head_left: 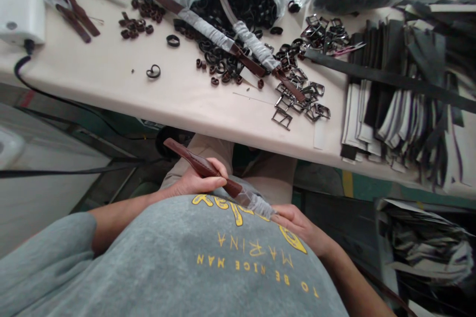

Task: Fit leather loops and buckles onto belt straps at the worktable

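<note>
Across my lap, in front of my shirt, lies a brown leather strap (233, 187), its middle part wrapped in clear plastic film. My left hand (203, 178) is closed round the bare leather, thumb on top, with the flat end sticking out beyond it. My right hand (303, 228) has its fingers closed on the film-wrapped part; the strap's far end is hidden there. On the table in front, two similar wrapped straps (208, 29) (256, 47) lie across a heap of small black loops (223, 59).
Metal buckles (297, 96) lie loose near the table's front edge (178, 121). Stacked dark strips (401, 89) cover the right side, by pink-handled scissors (347, 50). More brown straps (72, 2) and a white box with a cord (20, 15) are at left. A bin (386, 237) stands lower right.
</note>
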### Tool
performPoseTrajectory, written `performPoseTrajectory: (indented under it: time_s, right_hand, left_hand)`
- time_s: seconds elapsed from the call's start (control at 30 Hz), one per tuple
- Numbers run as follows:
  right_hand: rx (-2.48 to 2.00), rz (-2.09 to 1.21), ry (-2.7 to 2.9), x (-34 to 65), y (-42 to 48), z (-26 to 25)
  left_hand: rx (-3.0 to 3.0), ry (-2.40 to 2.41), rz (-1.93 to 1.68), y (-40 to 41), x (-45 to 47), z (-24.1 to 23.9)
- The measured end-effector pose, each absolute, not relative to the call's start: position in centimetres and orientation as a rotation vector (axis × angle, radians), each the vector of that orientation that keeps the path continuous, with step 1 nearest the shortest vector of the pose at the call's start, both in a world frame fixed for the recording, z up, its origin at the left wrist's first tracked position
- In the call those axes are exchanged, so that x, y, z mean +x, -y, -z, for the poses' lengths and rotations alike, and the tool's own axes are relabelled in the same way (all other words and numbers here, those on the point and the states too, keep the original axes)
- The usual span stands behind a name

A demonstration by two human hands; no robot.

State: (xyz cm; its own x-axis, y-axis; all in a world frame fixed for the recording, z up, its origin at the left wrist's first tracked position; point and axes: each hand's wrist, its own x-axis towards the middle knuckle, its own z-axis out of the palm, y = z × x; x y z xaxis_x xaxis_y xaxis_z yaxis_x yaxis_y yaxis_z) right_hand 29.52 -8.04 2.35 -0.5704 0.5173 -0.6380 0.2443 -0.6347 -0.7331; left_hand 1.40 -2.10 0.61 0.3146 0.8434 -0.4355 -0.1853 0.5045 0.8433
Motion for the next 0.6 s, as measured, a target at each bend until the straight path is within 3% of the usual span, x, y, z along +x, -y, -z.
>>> performPoseTrajectory:
  time_s: [0.37, 0.6]
  right_hand:
    - [-1.327, -2.326, 1.371, 29.5, 7.6, -2.7]
    - [-1.483, -1.603, 1.878, 28.1, 4.6, -3.8]
  left_hand:
    - [0.652, -1.073, -0.839, 3.3, 0.7, -0.5]
    - [0.749, -0.778, -0.797, 0.2, 3.5, -2.0]
